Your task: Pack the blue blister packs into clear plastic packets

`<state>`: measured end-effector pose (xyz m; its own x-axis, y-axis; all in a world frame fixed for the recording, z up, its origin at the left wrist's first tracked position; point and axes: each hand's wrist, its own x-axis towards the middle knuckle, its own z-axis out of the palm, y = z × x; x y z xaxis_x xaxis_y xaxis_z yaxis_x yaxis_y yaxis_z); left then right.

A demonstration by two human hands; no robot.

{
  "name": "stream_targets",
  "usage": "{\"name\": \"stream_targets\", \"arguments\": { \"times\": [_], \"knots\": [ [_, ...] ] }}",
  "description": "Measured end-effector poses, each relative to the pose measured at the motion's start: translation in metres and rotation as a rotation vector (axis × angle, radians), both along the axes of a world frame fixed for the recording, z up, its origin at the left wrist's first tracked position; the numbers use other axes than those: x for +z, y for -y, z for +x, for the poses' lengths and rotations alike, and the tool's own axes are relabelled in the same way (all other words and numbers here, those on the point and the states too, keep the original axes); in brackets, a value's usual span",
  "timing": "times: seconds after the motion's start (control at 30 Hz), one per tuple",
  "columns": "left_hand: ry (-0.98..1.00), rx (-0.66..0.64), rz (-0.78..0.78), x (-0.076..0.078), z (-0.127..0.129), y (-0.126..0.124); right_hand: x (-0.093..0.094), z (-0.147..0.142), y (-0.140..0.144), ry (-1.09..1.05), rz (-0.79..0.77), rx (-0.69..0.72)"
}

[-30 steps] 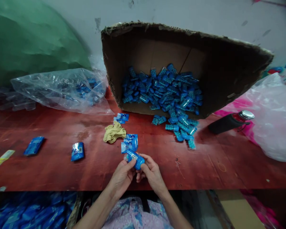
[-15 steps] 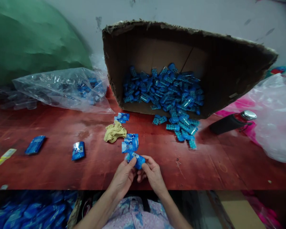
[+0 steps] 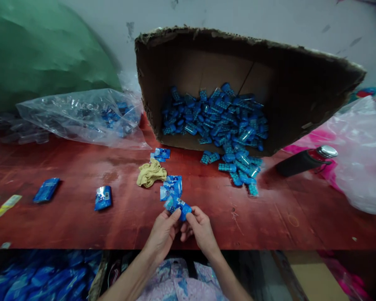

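Over the near part of the red table, my left hand [image 3: 164, 228] and my right hand [image 3: 201, 228] are both closed on a small blue printed sleeve [image 3: 182, 208] with a barcode. A clear, light-blue end [image 3: 168, 203], seemingly of a small bottle, sticks out at its upper left. My left thumb presses on its face, and my right thumb and fingers pinch its right end. Just beyond my hands lie flat blue printed sleeves [image 3: 171, 188], beside a crumpled yellow cloth [image 3: 151, 173].
A cardboard box [image 3: 250, 50] on its side holds many small blue-capped bottles [image 3: 213, 115], some spilled in front [image 3: 242, 165]. Blue packs [image 3: 103, 198] lie left. A black flask [image 3: 297, 162] and plastic bag [image 3: 360, 163] stand right; another clear bag [image 3: 65, 113] lies back left.
The blue sleeve has tilted a little in my fingers, and more of the clear end shows at its upper left. My hands have barely moved.
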<state>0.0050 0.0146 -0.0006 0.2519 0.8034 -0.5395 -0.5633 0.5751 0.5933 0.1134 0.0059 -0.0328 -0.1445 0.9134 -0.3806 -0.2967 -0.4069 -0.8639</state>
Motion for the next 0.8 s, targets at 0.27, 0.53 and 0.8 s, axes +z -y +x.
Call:
{"name": "stream_targets", "arguments": {
  "times": [0.27, 0.53, 0.8],
  "knots": [
    [-0.039, 0.036, 0.011, -0.004, -0.011, -0.008, 0.003, 0.000, -0.004, 0.040, -0.037, 0.038],
    [-0.091, 0.095, -0.027, -0.002, 0.000, -0.002, 0.004, -0.004, 0.000, 0.027, 0.056, -0.019],
    [-0.020, -0.034, 0.023, -0.001, -0.012, -0.006, 0.003, 0.000, -0.006, -0.029, 0.003, 0.012]
  ]
}}
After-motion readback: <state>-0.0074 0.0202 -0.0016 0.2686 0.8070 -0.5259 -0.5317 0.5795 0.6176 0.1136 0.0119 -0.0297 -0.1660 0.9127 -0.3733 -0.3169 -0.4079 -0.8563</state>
